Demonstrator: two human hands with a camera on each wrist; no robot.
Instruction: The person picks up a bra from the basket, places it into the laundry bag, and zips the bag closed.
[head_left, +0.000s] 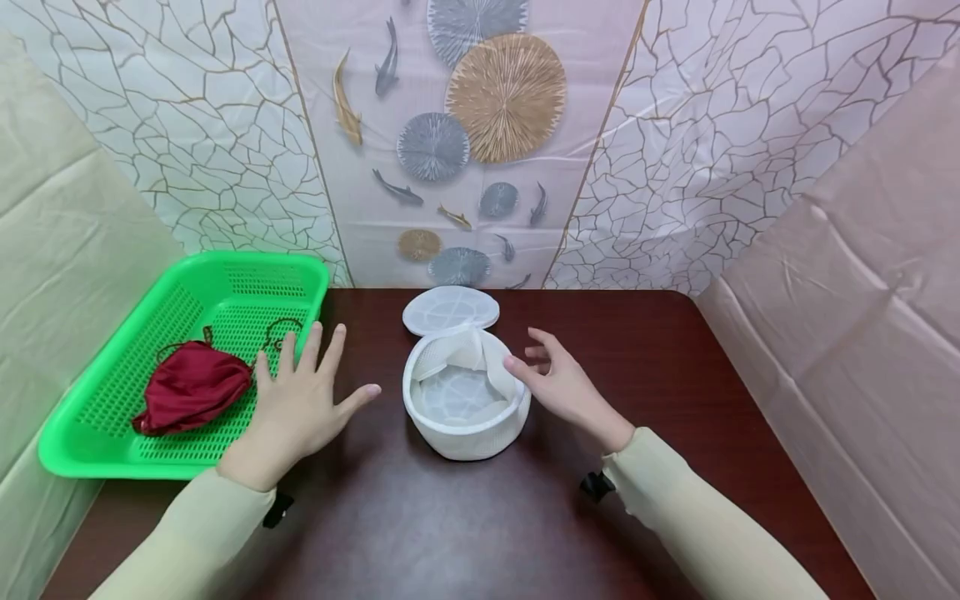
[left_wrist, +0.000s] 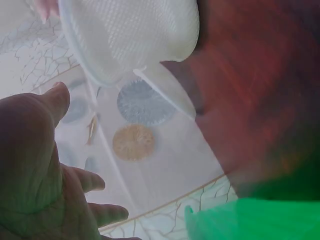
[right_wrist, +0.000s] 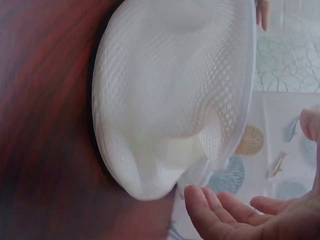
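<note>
A round white mesh laundry bag [head_left: 468,440] stands on the table, its lid [head_left: 451,310] folded back behind it. Its far wall sags inward, and the inside shows the pale bottom panel. My right hand [head_left: 558,379] hovers beside the right rim, fingers loosely bent and the thumb by the edge; in the right wrist view the hand [right_wrist: 250,215] grips nothing. To the left of the bag, my left hand [head_left: 296,408] is spread wide with nothing in it, over the near right side of the green basket [head_left: 67,433]. The left wrist view shows the bag [left_wrist: 135,35] apart from that hand.
In the basket lie a dark red drawstring pouch [head_left: 193,387] and a thin dark cord [head_left: 279,327]. The dark brown table [head_left: 637,350] is bounded by a patterned sheet [head_left: 667,208] at the back and plain pale cloth walls [head_left: 862,275] at the sides.
</note>
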